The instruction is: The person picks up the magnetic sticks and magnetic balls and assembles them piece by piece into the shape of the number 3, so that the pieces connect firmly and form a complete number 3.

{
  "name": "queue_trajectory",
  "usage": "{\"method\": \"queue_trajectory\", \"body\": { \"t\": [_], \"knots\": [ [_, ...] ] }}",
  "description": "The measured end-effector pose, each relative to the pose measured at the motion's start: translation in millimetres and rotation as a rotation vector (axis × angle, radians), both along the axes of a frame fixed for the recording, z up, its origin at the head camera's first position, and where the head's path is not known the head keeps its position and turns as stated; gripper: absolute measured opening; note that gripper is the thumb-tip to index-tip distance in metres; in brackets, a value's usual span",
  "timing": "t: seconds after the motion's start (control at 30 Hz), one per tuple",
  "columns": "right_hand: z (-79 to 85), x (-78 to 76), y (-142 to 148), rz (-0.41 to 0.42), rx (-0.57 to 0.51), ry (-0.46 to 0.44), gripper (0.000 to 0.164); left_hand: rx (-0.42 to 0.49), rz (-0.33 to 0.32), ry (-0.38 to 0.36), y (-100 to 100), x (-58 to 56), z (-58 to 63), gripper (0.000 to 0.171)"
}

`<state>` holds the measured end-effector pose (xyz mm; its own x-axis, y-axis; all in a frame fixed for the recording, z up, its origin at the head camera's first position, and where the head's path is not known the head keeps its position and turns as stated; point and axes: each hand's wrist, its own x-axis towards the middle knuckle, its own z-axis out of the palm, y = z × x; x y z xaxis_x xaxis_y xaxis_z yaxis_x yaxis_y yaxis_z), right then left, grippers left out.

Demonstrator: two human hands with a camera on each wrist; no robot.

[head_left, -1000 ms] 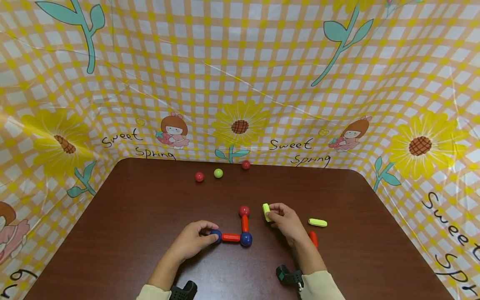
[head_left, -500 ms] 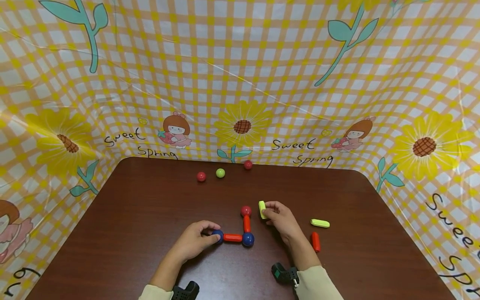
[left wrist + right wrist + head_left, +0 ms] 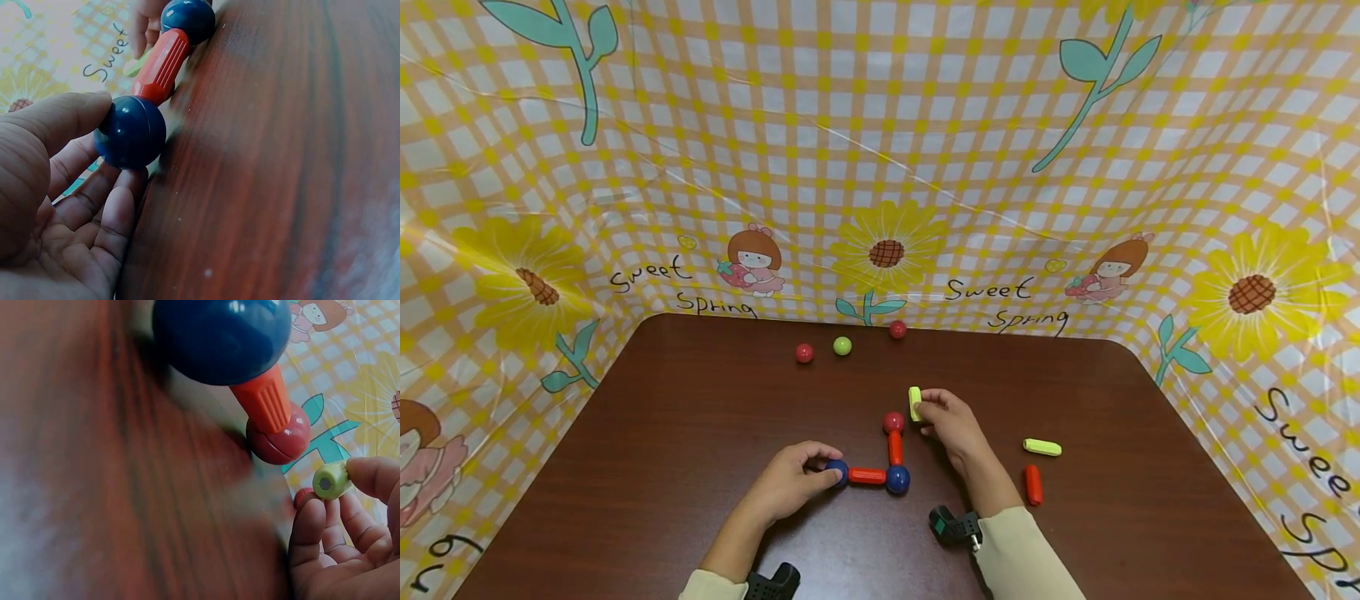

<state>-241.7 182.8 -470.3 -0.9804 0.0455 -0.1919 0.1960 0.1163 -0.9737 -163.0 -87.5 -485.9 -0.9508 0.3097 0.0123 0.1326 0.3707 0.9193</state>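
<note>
My left hand [image 3: 792, 481] holds a blue ball [image 3: 131, 132] between thumb and fingers at the left end of an L-shaped assembly. From that ball a red rod [image 3: 867, 476] runs right to a second blue ball [image 3: 898, 479]. Another red rod [image 3: 895, 448] leads away from this corner to a red ball [image 3: 893, 423]. Just right of and beyond the red ball, my right hand [image 3: 951, 425] pinches a yellow-green rod [image 3: 914, 404]. In the right wrist view the rod's end [image 3: 326, 483] shows a grey centre, apart from the red ball.
On the brown table [image 3: 700, 400], a loose yellow-green rod [image 3: 1042, 447] and a red rod [image 3: 1033, 485] lie to the right. Near the back edge are a red ball [image 3: 805, 353], a green ball [image 3: 842, 346] and another red ball [image 3: 898, 330]. A checkered cloth [image 3: 880, 125] rises behind.
My right hand has carried the yellow-green rod left and farther away, bringing it near the assembly's red ball. The left hand keeps its hold on the blue ball.
</note>
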Motion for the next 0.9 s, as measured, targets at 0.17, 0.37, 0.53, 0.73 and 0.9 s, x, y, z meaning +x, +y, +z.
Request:
{"method": "queue_trajectory", "body": {
  "t": [0.17,0.37,0.53,0.73,0.9],
  "knots": [
    [-0.6,-7.2,-5,-0.001,-0.003,-0.001,0.027,0.004,-0.001,-0.002,0,0.1,-0.7,0.024],
    [0.0,-13.9,-11,0.021,0.014,0.006,0.027,0.018,-0.005,-0.005,1,0.5,0.1,0.025],
    [2.6,-14.6,-15,0.025,0.023,0.002,0.028,0.009,-0.002,-0.008,0,0.0,0.9,0.026],
    [4.7,-15.7,-18,0.022,0.002,-0.008,0.027,0.009,-0.005,-0.012,-1,-0.4,0.9,0.026],
    [5.4,-17.1,-19,0.038,-0.024,-0.024,0.028,0.010,-0.012,-0.001,0,-0.3,1.0,0.026]
  ]
}}
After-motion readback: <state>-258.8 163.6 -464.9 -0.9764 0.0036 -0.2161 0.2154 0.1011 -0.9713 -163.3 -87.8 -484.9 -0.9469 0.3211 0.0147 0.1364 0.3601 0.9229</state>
